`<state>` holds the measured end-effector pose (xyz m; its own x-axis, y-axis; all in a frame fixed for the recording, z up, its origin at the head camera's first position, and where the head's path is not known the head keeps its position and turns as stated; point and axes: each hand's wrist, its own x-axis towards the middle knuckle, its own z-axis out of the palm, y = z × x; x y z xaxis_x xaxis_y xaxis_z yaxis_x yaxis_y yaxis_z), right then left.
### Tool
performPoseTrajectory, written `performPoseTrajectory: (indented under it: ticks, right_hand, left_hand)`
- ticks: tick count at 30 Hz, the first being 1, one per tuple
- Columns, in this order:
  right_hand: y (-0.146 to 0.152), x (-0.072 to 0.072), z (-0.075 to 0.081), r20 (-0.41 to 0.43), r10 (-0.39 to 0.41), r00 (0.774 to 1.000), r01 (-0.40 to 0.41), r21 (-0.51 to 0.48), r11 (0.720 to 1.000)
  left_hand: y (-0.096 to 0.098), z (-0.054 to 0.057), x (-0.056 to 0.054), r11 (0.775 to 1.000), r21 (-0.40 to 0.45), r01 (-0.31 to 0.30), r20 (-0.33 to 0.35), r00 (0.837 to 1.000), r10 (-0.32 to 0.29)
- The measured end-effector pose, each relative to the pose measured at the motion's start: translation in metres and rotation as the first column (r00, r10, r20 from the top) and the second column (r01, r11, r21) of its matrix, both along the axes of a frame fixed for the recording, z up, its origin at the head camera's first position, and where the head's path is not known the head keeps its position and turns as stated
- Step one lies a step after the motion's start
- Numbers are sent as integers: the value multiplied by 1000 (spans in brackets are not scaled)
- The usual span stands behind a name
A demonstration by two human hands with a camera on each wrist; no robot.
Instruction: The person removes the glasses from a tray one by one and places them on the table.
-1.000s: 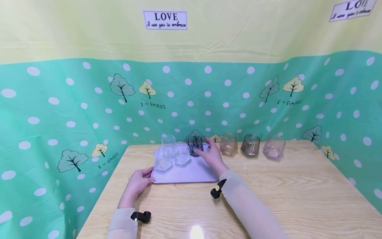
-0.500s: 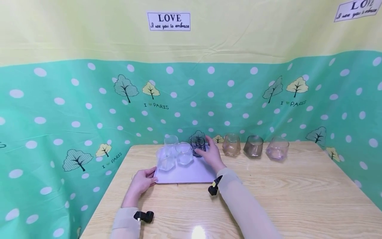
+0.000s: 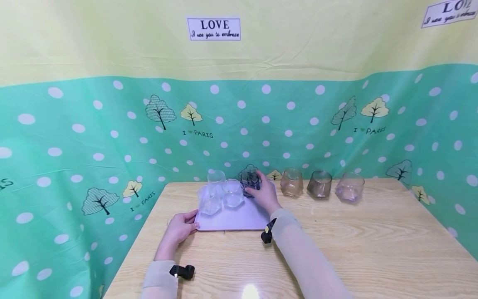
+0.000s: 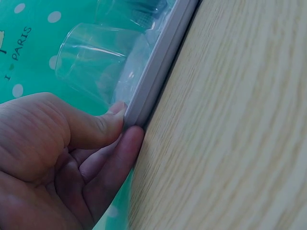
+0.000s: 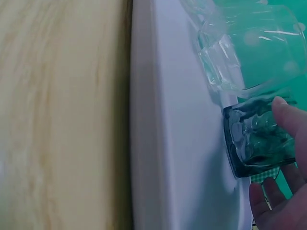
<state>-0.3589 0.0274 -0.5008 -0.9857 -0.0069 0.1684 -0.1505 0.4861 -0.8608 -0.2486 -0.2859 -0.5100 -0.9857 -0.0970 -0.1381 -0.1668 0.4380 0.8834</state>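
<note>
A lilac tray (image 3: 239, 220) lies on the table, bearing several drinking glasses. My left hand (image 3: 181, 227) pinches its near left corner, thumb (image 4: 98, 128) on the rim and a finger pressed against the side. At the tray's far right, my right hand (image 3: 266, 194) holds a dark grey glass (image 5: 256, 134), thumb on the near side, other fingers partly hidden around the back. The dark glass stands upright, its base at the tray surface. To its left stand clear glasses: one beside it (image 3: 233, 195), one nearer the left edge (image 3: 210, 202), one behind (image 3: 216, 177).
Right of the tray, along the back of the table, stand an amber glass (image 3: 291, 182), a smoky brown glass (image 3: 319, 184) and a pale pinkish glass (image 3: 349, 187). A green and yellow curtain (image 3: 269, 108) hangs right behind the table (image 3: 354, 249).
The head view has turned slightly left, so everything sits a little further right. My right forearm has swung slightly left, its hand still at the dark glass. My left hand keeps the tray corner.
</note>
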Motion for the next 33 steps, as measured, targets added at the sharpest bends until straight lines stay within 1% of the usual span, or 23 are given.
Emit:
performPoseTrajectory:
  ticks: [6, 9, 18, 26, 33]
  right_hand:
    - [4, 1, 0, 18, -15, 1000, 14, 53, 998]
    - [4, 2, 0, 24, -19, 1000, 18, 64, 998]
    - [3, 2, -7, 67, -46, 997, 43, 41, 998]
    - [1, 4, -12, 24, -61, 998, 62, -45, 997]
    - [-1, 8, -12, 36, -84, 996, 85, -41, 996]
  left_hand:
    - [1, 0, -1, 1000, -5, 5, -7, 1000, -5]
    - [1, 0, -1, 1000, 0, 3, -6, 1000, -3]
    - [2, -2, -1, 1000, -3, -1, -9, 1000, 1]
    - [4, -3, 0, 1000, -3, -8, -12, 1000, 8]
    - [3, -3, -1, 1000, -2, -19, -11, 1000, 19]
